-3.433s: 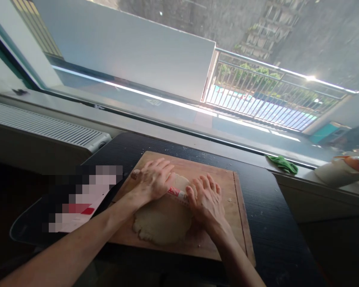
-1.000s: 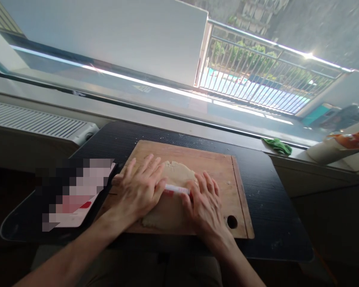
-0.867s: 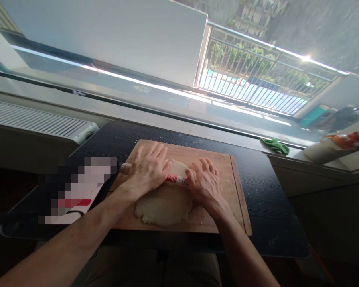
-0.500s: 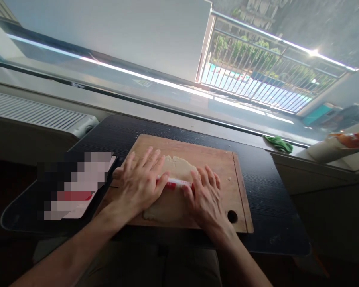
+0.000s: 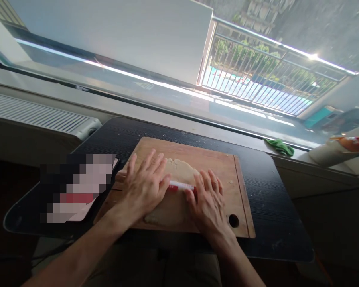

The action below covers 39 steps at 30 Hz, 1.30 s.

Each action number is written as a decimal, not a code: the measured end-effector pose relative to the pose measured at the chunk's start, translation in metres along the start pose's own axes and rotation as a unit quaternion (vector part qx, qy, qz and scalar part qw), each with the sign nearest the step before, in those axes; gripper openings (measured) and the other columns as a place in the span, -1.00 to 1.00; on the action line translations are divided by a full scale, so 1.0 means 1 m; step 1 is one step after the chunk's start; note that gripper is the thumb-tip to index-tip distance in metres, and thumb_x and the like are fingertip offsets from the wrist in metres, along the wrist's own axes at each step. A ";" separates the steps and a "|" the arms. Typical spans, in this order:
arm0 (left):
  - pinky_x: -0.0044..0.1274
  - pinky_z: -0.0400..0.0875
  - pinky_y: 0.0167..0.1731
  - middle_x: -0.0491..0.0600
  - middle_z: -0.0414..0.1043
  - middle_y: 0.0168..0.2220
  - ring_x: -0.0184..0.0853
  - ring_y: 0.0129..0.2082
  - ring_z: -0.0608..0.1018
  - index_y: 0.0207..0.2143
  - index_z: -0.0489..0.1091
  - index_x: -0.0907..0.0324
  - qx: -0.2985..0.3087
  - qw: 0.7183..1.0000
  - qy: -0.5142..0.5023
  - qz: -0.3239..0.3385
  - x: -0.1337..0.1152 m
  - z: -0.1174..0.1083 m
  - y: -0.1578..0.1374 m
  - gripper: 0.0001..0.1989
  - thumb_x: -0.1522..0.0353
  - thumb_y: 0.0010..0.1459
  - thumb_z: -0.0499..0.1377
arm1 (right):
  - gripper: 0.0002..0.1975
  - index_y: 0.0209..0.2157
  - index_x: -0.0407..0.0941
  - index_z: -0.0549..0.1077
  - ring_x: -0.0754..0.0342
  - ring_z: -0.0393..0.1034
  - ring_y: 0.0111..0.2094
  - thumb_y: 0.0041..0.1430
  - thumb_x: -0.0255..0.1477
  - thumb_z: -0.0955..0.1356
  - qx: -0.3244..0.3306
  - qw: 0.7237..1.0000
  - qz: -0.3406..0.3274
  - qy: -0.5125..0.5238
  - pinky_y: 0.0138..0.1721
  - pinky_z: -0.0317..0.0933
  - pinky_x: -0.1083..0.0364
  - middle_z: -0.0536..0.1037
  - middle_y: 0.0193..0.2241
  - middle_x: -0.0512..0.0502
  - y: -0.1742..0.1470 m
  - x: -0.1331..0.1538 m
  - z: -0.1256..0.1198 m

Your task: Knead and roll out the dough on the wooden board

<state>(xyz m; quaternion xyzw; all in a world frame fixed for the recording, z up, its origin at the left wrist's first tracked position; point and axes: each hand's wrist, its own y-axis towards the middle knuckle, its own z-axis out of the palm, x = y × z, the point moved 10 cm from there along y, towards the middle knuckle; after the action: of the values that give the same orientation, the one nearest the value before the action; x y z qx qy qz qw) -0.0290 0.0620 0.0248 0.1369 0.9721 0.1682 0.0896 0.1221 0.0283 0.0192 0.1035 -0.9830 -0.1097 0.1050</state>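
Note:
A slim white-and-red cylinder [image 5: 182, 185] lies crosswise on a flattened sheet of pale dough [image 5: 181, 167]. My left hand [image 5: 146, 181] rests flat over its left end, fingers stretched forward and apart. Over the right end lies my right hand [image 5: 208, 195], palm down with its fingers spread. Both palms hide the cylinder's ends, and the right hand covers part of the dough's right edge. Beneath the dough is a wooden cutting board [image 5: 221, 159] with a round hole near its front right corner.
The board lies on a dark table [image 5: 275, 207] dusted with white specks. A blurred-out pinkish flat object [image 5: 80, 199] sits left of the board. Behind are a radiator [image 5: 48, 113] and a windowsill with a green cloth [image 5: 279, 147] and a pale container [image 5: 326, 149].
The whole view has shifted slightly down and to the right. Both hands and the cylinder stay in nearly the same place on the dough.

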 end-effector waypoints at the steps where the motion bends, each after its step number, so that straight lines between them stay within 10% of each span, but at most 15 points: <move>1: -0.07 -0.27 0.23 0.09 0.20 0.21 -0.08 0.29 0.07 0.14 0.26 0.23 -0.009 1.000 0.003 -0.006 0.001 0.003 0.013 -0.50 0.21 0.24 -0.11 | -0.51 0.14 -0.15 0.27 -0.13 -0.15 0.28 0.31 -0.19 0.12 -0.006 1.000 0.016 -0.005 0.21 -0.16 -0.13 0.18 0.21 -0.20 0.014 -0.005 0.001; 5: -0.06 -0.25 0.22 0.16 0.21 0.19 -0.05 0.28 0.08 0.14 0.25 0.32 -0.013 1.000 0.017 -0.006 0.001 0.006 0.029 -0.46 0.20 0.24 -0.12 | -0.52 0.11 -0.18 0.30 -0.15 -0.10 0.27 0.31 -0.20 0.12 -0.012 1.000 0.025 -0.002 0.17 -0.07 -0.14 0.20 0.20 -0.25 0.031 -0.011 0.000; 12: -0.12 -0.22 0.24 0.04 0.11 0.25 -0.09 0.30 0.03 0.19 0.19 0.30 0.040 0.998 0.017 0.054 -0.008 -0.006 -0.033 -0.44 0.19 0.24 -0.11 | -0.48 0.19 -0.16 0.18 -0.10 -0.08 0.27 0.26 -0.24 0.22 -0.024 0.997 -0.060 0.032 0.23 -0.14 -0.13 0.25 0.18 -0.18 -0.039 0.015 -0.010; 20: -0.11 -0.25 0.23 0.16 0.16 0.22 -0.10 0.29 0.05 0.18 0.18 0.35 0.013 0.999 0.031 -0.010 0.003 0.013 0.038 -0.43 0.20 0.24 -0.13 | -0.52 0.10 -0.17 0.30 -0.17 -0.04 0.24 0.30 -0.19 0.13 -0.016 0.999 0.032 -0.001 0.16 -0.04 -0.15 0.23 0.18 -0.25 0.039 -0.016 0.000; 27: -0.13 -0.22 0.24 0.07 0.07 0.26 -0.08 0.30 0.04 0.22 0.14 0.26 0.022 0.999 0.015 0.043 -0.011 -0.006 -0.032 -0.42 0.18 0.21 -0.08 | -0.49 0.18 -0.14 0.20 -0.07 -0.06 0.26 0.27 -0.22 0.20 -0.017 0.998 -0.052 0.026 0.24 -0.17 -0.10 0.25 0.18 -0.15 -0.033 0.009 -0.008; 35: -0.09 -0.25 0.23 0.18 0.05 0.27 -0.09 0.29 0.05 0.27 0.00 0.34 -0.012 0.999 0.026 -0.023 0.003 0.015 0.045 -0.37 0.18 0.24 -0.14 | -0.52 0.09 -0.14 0.32 -0.16 -0.01 0.23 0.30 -0.17 0.12 -0.012 0.998 0.057 0.007 0.16 -0.05 -0.14 0.25 0.16 -0.24 0.058 -0.029 0.002; 39: -0.11 -0.27 0.24 0.15 0.08 0.25 -0.10 0.29 0.05 0.25 0.06 0.33 -0.006 1.000 0.021 0.006 -0.003 0.009 0.019 -0.38 0.17 0.23 -0.13 | -0.54 0.09 -0.11 0.32 -0.14 -0.06 0.25 0.30 -0.19 0.12 -0.012 0.999 0.037 0.009 0.18 -0.09 -0.13 0.24 0.17 -0.19 0.034 -0.022 -0.002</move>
<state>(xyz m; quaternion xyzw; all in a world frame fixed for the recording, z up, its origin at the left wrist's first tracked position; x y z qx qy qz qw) -0.0196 0.0813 0.0235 0.1389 0.9719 0.1772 0.0685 0.1372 0.0651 0.0248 0.0667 -0.9837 -0.1168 0.1195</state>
